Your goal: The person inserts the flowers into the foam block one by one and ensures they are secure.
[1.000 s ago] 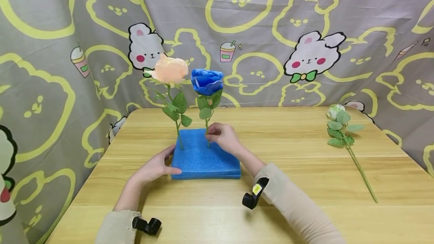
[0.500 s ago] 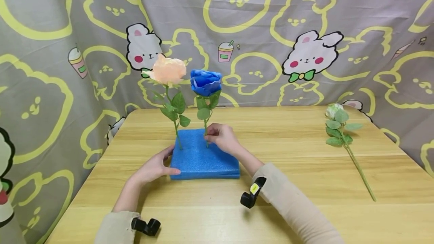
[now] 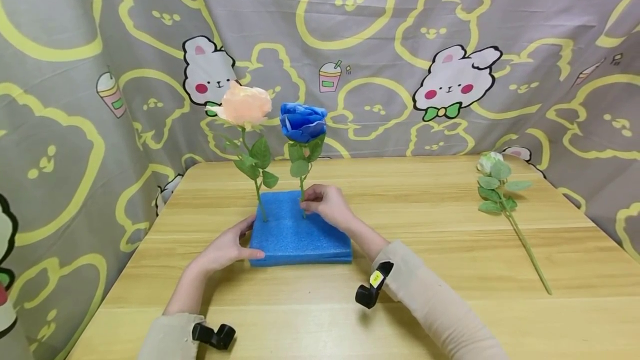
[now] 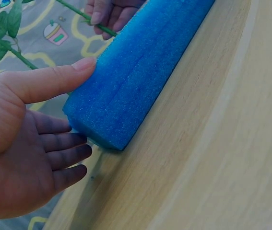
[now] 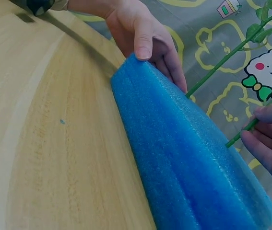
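A blue foam block point(image 3: 300, 238) lies on the table, with a peach artificial rose point(image 3: 246, 105) and a blue artificial rose point(image 3: 303, 122) standing upright in it. My right hand point(image 3: 327, 204) pinches the blue rose's green stem point(image 5: 241, 135) low down, close above the foam, between thumb and fingertips. At the block's front left corner, my left hand point(image 3: 227, 246) rests its thumb point(image 4: 61, 80) on the top edge. Its other fingers are fairly straight along the block's left side, as the left wrist view shows.
A white artificial rose point(image 3: 491, 164) with a long stem lies on the wooden table point(image 3: 415, 204) to the right. Behind the table hangs a grey patterned curtain point(image 3: 370, 65). Black wrist cameras point(image 3: 214, 336) sit at both sleeves.
The head view shifts slightly, so the scene slides a little left. Both hands keep their places on the block and the blue rose's stem.
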`<state>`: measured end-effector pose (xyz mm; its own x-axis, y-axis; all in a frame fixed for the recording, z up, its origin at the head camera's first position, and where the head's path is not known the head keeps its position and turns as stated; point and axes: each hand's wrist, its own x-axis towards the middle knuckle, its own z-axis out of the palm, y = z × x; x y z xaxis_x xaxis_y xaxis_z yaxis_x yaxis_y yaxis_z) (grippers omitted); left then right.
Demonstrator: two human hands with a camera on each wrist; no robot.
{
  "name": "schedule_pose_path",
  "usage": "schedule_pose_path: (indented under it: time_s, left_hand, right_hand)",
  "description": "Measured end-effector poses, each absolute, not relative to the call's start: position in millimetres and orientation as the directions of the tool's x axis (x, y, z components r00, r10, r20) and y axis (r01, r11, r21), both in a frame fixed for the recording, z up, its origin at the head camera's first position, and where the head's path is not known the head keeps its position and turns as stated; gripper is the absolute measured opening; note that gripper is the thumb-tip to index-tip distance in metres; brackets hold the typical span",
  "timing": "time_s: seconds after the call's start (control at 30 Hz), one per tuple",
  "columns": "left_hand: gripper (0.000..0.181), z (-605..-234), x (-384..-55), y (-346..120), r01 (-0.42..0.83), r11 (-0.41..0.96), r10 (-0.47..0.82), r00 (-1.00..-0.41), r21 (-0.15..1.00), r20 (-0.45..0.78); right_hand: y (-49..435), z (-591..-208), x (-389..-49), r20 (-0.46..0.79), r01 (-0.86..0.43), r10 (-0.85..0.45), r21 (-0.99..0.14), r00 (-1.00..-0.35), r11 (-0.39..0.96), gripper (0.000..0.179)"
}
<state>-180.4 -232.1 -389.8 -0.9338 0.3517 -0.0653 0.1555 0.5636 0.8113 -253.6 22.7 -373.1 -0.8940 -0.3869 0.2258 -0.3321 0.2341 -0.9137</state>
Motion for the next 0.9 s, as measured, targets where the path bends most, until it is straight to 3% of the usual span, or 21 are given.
schedule_pose_path:
  time_s: [0.53,0.9]
  left_hand:
    - [0.1,-392.8,-180.2,-231.6,0.142,0.566,0.347,-0.935,0.812,-0.078]
    - [0.101,-394.0,-181.3,-231.3,0.145,0.565,0.344,-0.936,0.812,-0.073]
  right_hand:
    - [40.1,-374.5,-253.9,0.186,-0.246,-0.378,-0.962,-0.907,0.118,0.02]
    - [98.4,-368.5,-248.2,0.162,-0.223,-0.34,-0.964,-0.926,0.148,0.034]
